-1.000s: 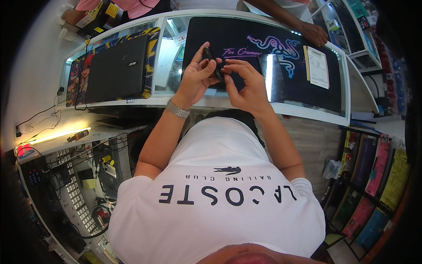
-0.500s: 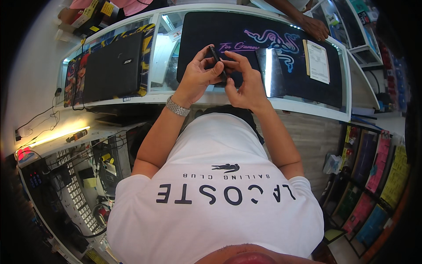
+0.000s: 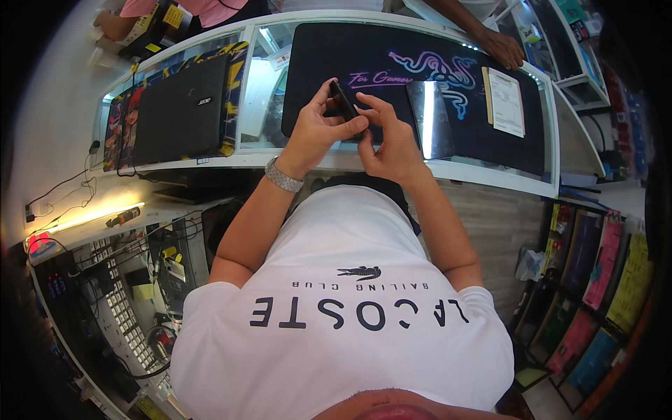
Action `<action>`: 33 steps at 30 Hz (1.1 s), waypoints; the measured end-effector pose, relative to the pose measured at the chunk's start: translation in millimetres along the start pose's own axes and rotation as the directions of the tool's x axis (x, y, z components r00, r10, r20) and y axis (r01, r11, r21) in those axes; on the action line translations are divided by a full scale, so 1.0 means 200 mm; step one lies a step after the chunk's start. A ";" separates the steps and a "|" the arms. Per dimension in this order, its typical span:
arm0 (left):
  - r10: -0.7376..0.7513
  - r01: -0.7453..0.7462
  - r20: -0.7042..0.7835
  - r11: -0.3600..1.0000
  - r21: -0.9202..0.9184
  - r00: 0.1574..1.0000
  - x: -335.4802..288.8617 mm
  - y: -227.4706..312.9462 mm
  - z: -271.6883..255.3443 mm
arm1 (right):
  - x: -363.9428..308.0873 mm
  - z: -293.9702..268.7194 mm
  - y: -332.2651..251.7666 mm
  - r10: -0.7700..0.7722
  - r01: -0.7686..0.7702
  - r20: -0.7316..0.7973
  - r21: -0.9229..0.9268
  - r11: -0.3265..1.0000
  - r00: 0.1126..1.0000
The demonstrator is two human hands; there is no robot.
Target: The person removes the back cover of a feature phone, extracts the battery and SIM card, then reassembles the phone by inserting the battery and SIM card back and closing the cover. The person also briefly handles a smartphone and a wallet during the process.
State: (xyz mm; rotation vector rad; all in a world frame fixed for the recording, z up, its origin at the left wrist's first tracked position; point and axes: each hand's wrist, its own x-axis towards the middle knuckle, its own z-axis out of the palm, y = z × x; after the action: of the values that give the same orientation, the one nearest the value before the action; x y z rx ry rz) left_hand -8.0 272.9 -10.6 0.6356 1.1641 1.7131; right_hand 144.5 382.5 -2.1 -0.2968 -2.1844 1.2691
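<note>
Above the front of the glass counter, a thin black phone (image 3: pixel 341 98) is held tilted, its narrow edge toward me. My left hand (image 3: pixel 318 129) grips it, fingers round the far side and thumb laid across the lower part. At its right edge my right hand (image 3: pixel 389 138) closes in, thumb and fingers bent against the lower end. Just right of that hand, a glossy dark flat panel (image 3: pixel 435 119) lies on the black printed desk mat (image 3: pixel 318 52), reflecting a bright strip of light.
A closed black laptop (image 3: pixel 180 108) lies on the white-framed glass counter (image 3: pixel 490 178), to the left. A clipboard with paper (image 3: pixel 505 105) is at the mat's right. Another person's hand (image 3: pixel 504 47) rests by the far edge. A cluttered bench (image 3: pixel 105 234) stands left, a shelf rack (image 3: pixel 588 280) right.
The phone has tilted a little and come slightly nearer to me. My left thumb has slid right along it, and my right fingers have shifted slightly down.
</note>
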 end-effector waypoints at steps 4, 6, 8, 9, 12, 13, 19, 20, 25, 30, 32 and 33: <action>-0.008 0.009 -0.040 1.000 0.026 0.999 -0.01 0.00 0.03 | -0.01 0.04 0.04 -0.016 0.014 -0.052 -0.040 0.999 0.998; -0.002 0.004 -0.046 0.999 0.040 0.999 -0.02 0.01 0.05 | -0.02 0.07 0.05 -0.023 0.019 -0.077 -0.052 0.998 0.997; -0.009 0.012 -0.059 0.999 0.037 0.998 -0.02 -0.01 0.05 | -0.02 0.08 0.05 -0.034 0.028 -0.098 -0.063 0.998 0.995; -0.013 0.016 -0.063 0.999 0.035 0.998 -0.02 -0.01 0.05 | -0.02 0.09 0.05 -0.007 0.001 -0.086 -0.061 0.998 0.996; -0.001 0.006 -0.086 0.998 0.055 0.996 -0.03 -0.01 0.05 | -0.04 0.10 0.07 0.034 -0.038 -0.072 -0.064 0.997 0.997; 0.004 0.001 -0.092 0.998 0.056 0.996 -0.04 -0.01 0.05 | -0.04 0.11 0.09 0.019 -0.025 -0.080 -0.069 0.997 0.997; 0.017 -0.004 -0.123 0.994 0.106 0.992 -0.04 -0.03 0.05 | -0.04 0.12 0.11 -0.019 0.011 -0.102 -0.079 0.997 0.995; 0.016 -0.004 -0.123 0.995 0.101 0.992 -0.04 -0.04 0.05 | -0.05 0.13 0.11 -0.018 0.010 -0.102 -0.082 0.997 0.995; 0.006 0.008 -0.131 0.995 0.103 0.991 -0.04 -0.07 0.03 | -0.05 0.15 0.14 -0.038 0.030 -0.118 -0.067 0.997 0.992; -0.012 0.022 -0.128 0.997 0.079 0.992 -0.04 -0.07 0.02 | -0.06 0.16 0.16 -0.067 0.058 -0.125 -0.074 0.996 0.990; -0.016 0.023 -0.132 0.998 0.056 0.991 -0.03 -0.07 0.02 | -0.06 0.16 0.16 -0.061 0.052 -0.119 -0.070 0.996 0.991; -0.018 0.024 -0.134 0.999 0.044 0.991 -0.03 -0.07 0.02 | -0.05 0.15 0.15 -0.057 0.048 -0.112 -0.075 0.996 0.992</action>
State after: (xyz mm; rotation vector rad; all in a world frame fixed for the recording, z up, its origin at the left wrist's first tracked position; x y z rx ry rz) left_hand 3.6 270.4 -22.2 0.5414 1.3022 1.7368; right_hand 131.6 371.4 -42.8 -0.3302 -2.1297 1.1193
